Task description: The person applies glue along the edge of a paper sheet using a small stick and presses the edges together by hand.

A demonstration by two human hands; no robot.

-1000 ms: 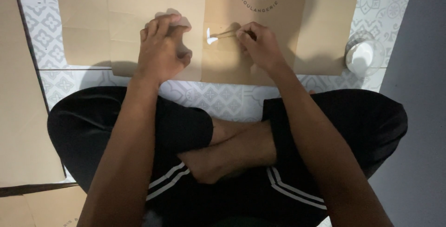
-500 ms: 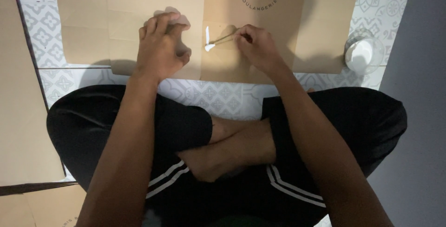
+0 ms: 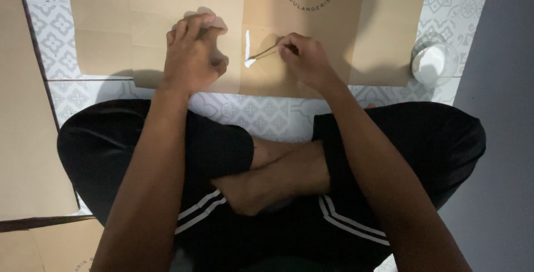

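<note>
I sit cross-legged on a patterned tile floor with flat brown paper sheets [image 3: 139, 16] laid in front of me. My right hand [image 3: 303, 58] pinches a thin stick [image 3: 262, 53] whose tip rests at the lower end of a white glue streak [image 3: 247, 47] on the paper's seam. My left hand [image 3: 192, 55] presses down on the left sheet with curled fingers, just left of the streak. The right sheet [image 3: 367, 33] carries a round printed logo at the top edge.
A small clear cup with white contents [image 3: 434, 60] stands on the tiles at the right, beside the paper. More brown paper [image 3: 28, 138] lies along the left. My crossed legs in black trousers [image 3: 222, 155] fill the foreground.
The white streak on the seam has grown longer as the stick tip moved along it. My left hand has stayed pressed on the paper.
</note>
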